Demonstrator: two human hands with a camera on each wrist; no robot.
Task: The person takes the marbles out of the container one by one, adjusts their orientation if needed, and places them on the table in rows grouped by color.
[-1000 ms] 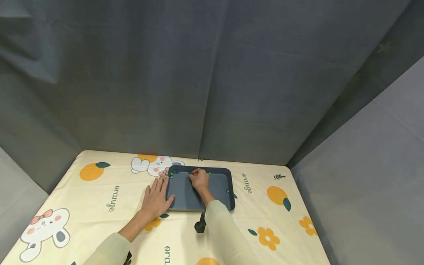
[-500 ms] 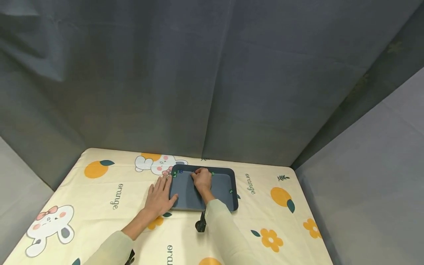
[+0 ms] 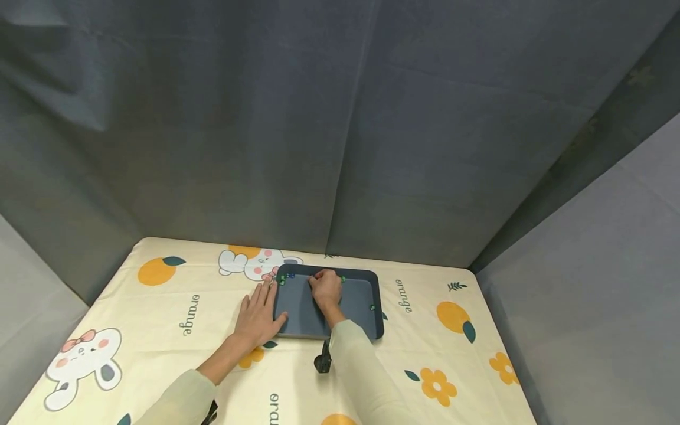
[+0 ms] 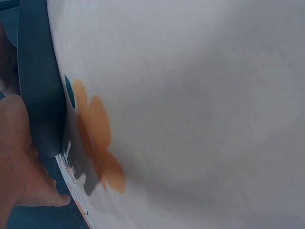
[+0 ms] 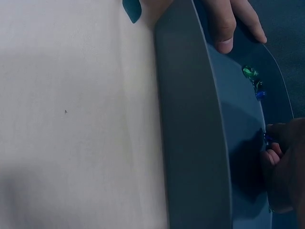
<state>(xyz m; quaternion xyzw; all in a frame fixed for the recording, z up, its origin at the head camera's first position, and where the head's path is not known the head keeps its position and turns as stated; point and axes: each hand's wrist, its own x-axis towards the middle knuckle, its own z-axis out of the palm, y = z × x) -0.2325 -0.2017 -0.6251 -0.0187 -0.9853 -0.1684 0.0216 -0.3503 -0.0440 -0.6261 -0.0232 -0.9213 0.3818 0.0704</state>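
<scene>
A dark grey rectangular tray (image 3: 353,321) lies on the patterned cloth. My left hand (image 3: 256,319) rests flat at its left rim, fingers straight and spread, thumb over the edge. My right hand (image 3: 326,290) reaches inside, near the far wall. In the right wrist view, its thumb and forefinger pinch a small blue glass marble (image 5: 266,138), partly hidden by the fingers. Green marbles (image 5: 249,72) and a blue marble (image 5: 260,94) sit together in the far left corner. Another green marble (image 3: 343,279) shows just right of my right hand, and one green marble (image 3: 372,307) lies near the right wall.
The cream tablecloth (image 3: 212,336) carries rabbit, orange and flower prints. A small black device (image 3: 321,361) sits beside the right sleeve, just in front of the tray. Grey curtains (image 3: 265,147) rise behind the table and along both sides.
The head view has shifted slightly, so everything appears a little further right. A blue marble seen at my right fingertips earlier is now covered by them in the head view. Both hands stay almost still.
</scene>
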